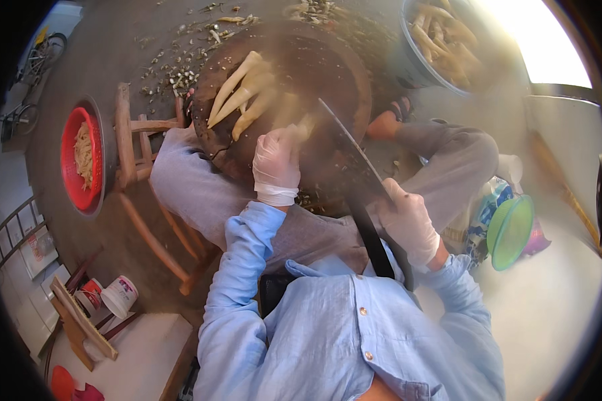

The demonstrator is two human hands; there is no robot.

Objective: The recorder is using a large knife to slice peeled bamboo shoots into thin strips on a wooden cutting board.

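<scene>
A round wooden chopping block (326,55) stands between my knees. Several long pale root-like vegetables (251,92) lie fanned out on its left half. My left hand (277,155), in a thin clear glove, is closed at the block's near edge around a pale piece (306,125) that is partly blurred. In my right hand (411,220), gloved too, is the handle of a large knife (351,140); its blade slants up and left over the right side of the block, apart from the vegetables. Haze on the lens blurs the middle of the block.
A tub (416,55) of pale vegetables stands at upper right. Left are a wooden chair (125,135) and a red basket (67,165) of shredded pieces in a metal basin. Scraps (180,77) litter the floor beyond the block. A green basket (510,233) is at right.
</scene>
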